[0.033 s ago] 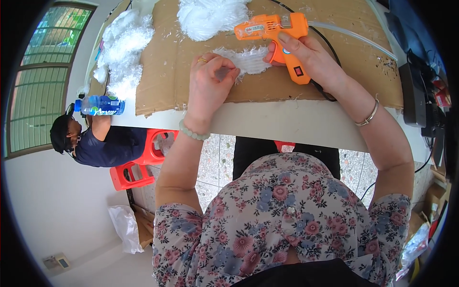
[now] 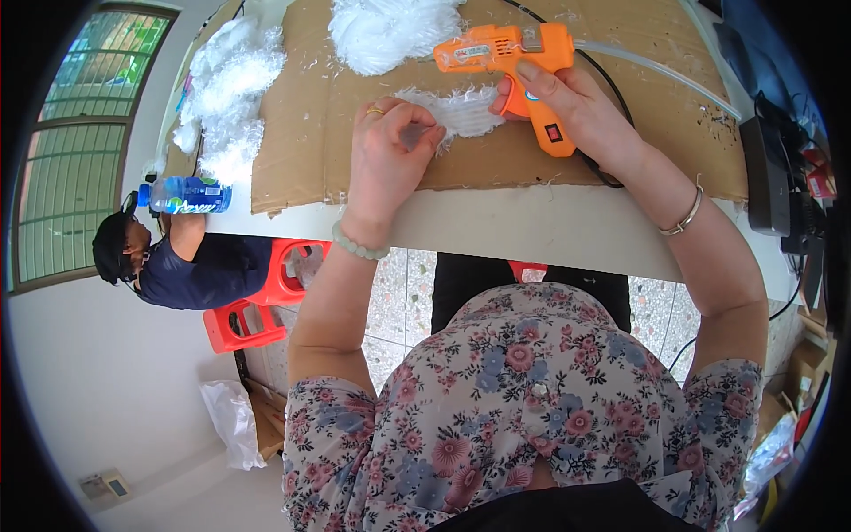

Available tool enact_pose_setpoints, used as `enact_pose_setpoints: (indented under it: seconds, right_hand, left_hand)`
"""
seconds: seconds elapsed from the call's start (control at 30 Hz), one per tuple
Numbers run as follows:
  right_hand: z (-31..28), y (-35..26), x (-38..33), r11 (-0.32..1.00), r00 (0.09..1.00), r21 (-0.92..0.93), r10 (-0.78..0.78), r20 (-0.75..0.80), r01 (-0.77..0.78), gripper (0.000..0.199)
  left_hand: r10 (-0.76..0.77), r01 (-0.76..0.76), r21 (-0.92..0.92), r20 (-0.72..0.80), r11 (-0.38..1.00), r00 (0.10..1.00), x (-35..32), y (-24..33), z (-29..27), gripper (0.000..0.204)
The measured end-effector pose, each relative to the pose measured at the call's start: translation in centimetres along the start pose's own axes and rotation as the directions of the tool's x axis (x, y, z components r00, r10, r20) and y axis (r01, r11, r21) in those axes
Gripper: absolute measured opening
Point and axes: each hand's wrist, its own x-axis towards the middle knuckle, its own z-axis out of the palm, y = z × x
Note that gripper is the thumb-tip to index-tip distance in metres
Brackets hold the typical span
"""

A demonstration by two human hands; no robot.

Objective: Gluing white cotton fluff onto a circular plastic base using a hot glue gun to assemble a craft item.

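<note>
The right fingers hold an orange glue gun.

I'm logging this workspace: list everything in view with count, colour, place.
Table: one, white, across the top
Cardboard sheet: one, brown, on table
Glue gun: one, orange, upper right
Glue stick: one, clear, gun's rear
Cords: several, black, right
Fibre strip: one, white, below gun
Fibre bundle: one, white, top centre
Fluffy pile: one, white, upper left
Bottle: one, blue, left
Co-worker: one, dressed dark blue, left
Plastic seating: uncountable, red, mostly left
Window: one, brown frame, far left
Plastic bag: one, whitish, lower left
Device: one, black, right
Clutter: uncountable, mixed, far right
Floral top: one, white-based, bottom centre
Left hand: one, bare, at strip
Right hand: one, bare, around gun
</note>
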Motion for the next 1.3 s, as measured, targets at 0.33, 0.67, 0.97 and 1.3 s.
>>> enact_pose_setpoints:
  seconds: [0.33, 0.67, 0.97, 1.3]
  right_hand:
    - [3.3, -2.7, 0.2, 0.961, 0.996, 0.268, 0.084, -0.04, -0.07, 0.043]
    - [4.2, -0.2, 2.1, 0.96, 0.989, 0.239, 0.143, 0.03, -0.146, 0.045]
    - [4.8, 0.1, 2.5, 0.964, 0.993, 0.239, 0.117, -0.003, -0.113, 0.048]
    - [5.1, -0.1, 2.5, 0.976, 0.998, 0.213, 0.055, -0.008, -0.052, 0.048]
  left_hand:
    - [0.001, -0.002, 0.063, 0.004, 0.998, 1.0, -0.1, 0.0, 0.0, 0.013]
    - [-0.048, 0.046, 0.081, 0.019, 0.996, 0.999, -0.1, 0.4, 0.3, 0.008]
    - [0.034, -0.008, 0.133, -0.197, 0.991, 0.98, -2.2, 1.3, -3.7, 0.005]
    - [0.135, -0.199, 0.288, 0.229, 0.937, 0.964, -6.0, 3.7, -3.7, 0.044]
